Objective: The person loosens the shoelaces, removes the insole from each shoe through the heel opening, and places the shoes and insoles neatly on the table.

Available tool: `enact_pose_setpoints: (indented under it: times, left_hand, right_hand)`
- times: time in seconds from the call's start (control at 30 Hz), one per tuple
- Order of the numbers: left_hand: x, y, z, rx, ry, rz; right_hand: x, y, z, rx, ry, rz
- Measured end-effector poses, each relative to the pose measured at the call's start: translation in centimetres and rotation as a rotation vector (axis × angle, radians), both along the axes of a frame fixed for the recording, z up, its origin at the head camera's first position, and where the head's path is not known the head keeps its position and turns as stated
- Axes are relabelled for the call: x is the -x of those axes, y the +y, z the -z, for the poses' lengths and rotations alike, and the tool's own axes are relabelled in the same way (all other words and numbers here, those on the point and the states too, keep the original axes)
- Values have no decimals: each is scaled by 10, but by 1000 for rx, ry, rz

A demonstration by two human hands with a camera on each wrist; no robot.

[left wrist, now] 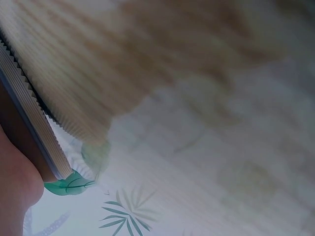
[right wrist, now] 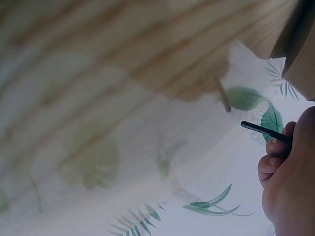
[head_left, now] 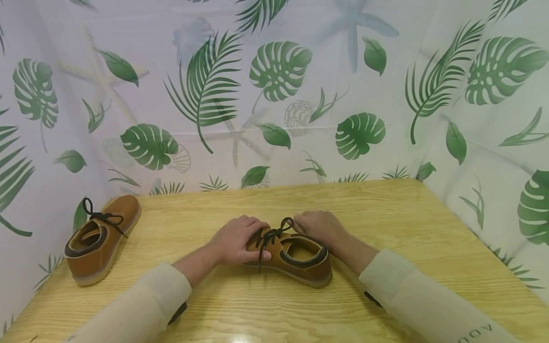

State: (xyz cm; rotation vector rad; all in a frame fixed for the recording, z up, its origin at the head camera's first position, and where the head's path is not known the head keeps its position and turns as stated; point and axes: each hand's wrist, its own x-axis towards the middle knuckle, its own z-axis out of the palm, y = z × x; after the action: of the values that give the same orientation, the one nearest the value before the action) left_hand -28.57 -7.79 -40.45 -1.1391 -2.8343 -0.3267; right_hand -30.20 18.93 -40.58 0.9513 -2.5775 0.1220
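A brown shoe with a dark collar sits on the table in the middle of the head view, toe to the left. My left hand grips its toe end, thumb on the near side and fingers over the top. At the bottom left of the left wrist view, that hand shows beside the shoe's ridged sole. My right hand is curled at the shoe's far side, gripping the black shoelace. In the right wrist view, the lace end juts from between the fingers. A lace loop stands above the shoe's tongue.
A matching brown shoe, its black lace tied in a bow, stands at the table's left edge. The wooden table meets a leaf-patterned cloth at the back and both sides.
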Motion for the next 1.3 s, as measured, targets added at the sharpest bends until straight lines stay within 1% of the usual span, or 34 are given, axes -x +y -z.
enact_pose_setpoints:
  times: [0.37, 0.7, 1.0, 1.3]
  left_hand:
    - [-1, 0, -2, -4, 3, 7]
    - [1, 0, -1, 4, -4, -3]
    - [0, 0, -1, -1, -4, 0]
    - [-1, 0, -2, -1, -8, -2]
  right_hand:
    - [0, 0, 0, -17, 28, -14]
    - [-2, -2, -5, -33, -71, 27]
    - [-3, -1, -4, -14, -52, 19]
    - [-3, -1, -4, -33, -76, 53]
